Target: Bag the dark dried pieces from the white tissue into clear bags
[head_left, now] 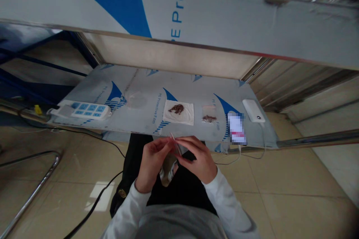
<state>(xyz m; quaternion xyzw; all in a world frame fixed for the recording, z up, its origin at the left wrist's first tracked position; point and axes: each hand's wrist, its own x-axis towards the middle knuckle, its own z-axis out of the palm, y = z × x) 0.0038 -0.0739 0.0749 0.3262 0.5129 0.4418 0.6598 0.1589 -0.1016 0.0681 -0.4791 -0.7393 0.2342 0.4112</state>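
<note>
The left hand (157, 153) and the right hand (198, 153) pinch a small, thin, pink-edged piece (176, 145) between their fingertips, just off the near edge of the counter (140, 93); near that edge's middle, a brown heap (177, 109) lies on a white sheet (185, 119); rightward lies a clear bag (209, 115); a power strip (91, 111) lies by the near left corner.

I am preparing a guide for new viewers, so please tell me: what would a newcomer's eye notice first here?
Probably first the left hand and right hand, meeting before the table's near edge around a thin pale item. Just beyond lies a pile of small dark brown pieces on a white sheet. Above, a large blue shape stands out on the grey panel.
</note>
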